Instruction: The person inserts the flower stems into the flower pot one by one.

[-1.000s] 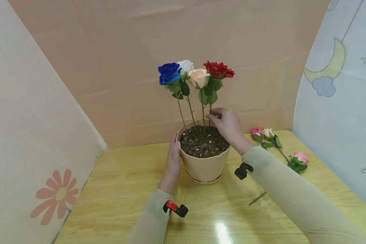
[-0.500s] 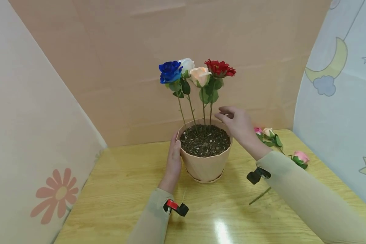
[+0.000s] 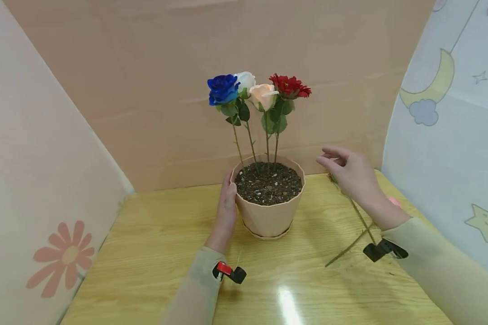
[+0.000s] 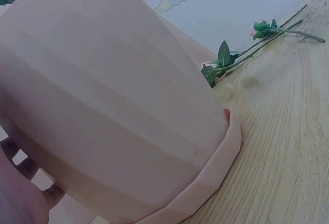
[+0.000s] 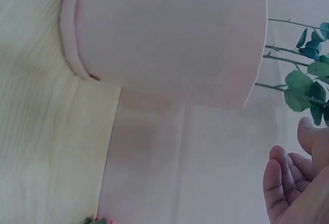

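A peach flower pot (image 3: 267, 219) full of dark soil (image 3: 268, 186) stands on its saucer. Upright in the soil are a blue rose (image 3: 222, 90), a white rose (image 3: 246, 80), a peach rose (image 3: 263, 96) and a red flower (image 3: 289, 86). My left hand (image 3: 226, 205) holds the pot's left side, its thumb near the rim; the left wrist view shows fingers round the pot wall (image 4: 113, 95). Right of the pot, my right hand (image 3: 355, 177) is in the air, fingers loosely bent and holding nothing. The right wrist view shows this hand (image 5: 303, 178) apart from the leaves (image 5: 298, 90).
Loose flowers lie on the wooden table (image 3: 179, 234) at the right, their stems (image 3: 347, 246) crossing under my right forearm. My right arm mostly hides their blooms in the head view; a pink bloom (image 3: 394, 201) peeks out. Cloth walls (image 3: 166, 113) enclose the back and sides.
My right hand has let go of the red flower's stem and moved right, away from the pot and over the loose flowers. The left hand has stayed on the pot.
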Motion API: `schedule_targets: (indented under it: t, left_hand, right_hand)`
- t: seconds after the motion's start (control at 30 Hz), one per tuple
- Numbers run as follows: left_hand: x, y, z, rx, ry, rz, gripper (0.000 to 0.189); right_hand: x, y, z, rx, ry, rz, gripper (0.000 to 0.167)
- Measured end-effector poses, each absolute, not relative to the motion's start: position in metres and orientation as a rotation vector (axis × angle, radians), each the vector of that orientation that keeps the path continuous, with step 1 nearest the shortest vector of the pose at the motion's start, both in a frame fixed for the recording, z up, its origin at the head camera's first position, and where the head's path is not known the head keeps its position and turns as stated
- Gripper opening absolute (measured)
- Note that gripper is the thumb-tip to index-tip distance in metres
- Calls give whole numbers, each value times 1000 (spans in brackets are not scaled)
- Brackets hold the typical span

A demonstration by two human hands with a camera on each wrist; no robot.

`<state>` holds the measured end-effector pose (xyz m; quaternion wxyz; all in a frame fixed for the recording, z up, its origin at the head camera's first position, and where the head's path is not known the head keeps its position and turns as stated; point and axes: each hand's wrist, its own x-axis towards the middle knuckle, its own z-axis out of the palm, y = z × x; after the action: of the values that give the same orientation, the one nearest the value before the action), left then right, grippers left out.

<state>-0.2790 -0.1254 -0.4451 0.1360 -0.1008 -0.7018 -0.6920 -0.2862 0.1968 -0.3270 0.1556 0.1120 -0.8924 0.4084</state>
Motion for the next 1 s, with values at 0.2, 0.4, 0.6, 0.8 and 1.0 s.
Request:
schedule_targets:
  t: [0.2, 0.4, 0.6, 0.8, 1.0]
  left_hand:
    - [-278, -124, -446, -273, -2058, -1989, 61]
    - [-277, -124, -445, -277, -2063, -1981, 62]
    - [-278, -125, -446, -307, -2043, -1969, 61]
    - [-280, -126, -447, -349, -2022, -1977, 59]
    - [-279, -126, -445, -361, -2034, -1975, 57]
  right_hand:
    - [-272, 229, -337, 310, -2579, 1038, 56]
    - [-263, 255, -352, 250, -2637, 921, 54]
    - [-256, 275, -369, 223, -2692, 851, 52]
    - [-249, 290, -388, 193, -2761, 848, 61]
    - [-251, 300, -409, 175, -2807, 853, 64]
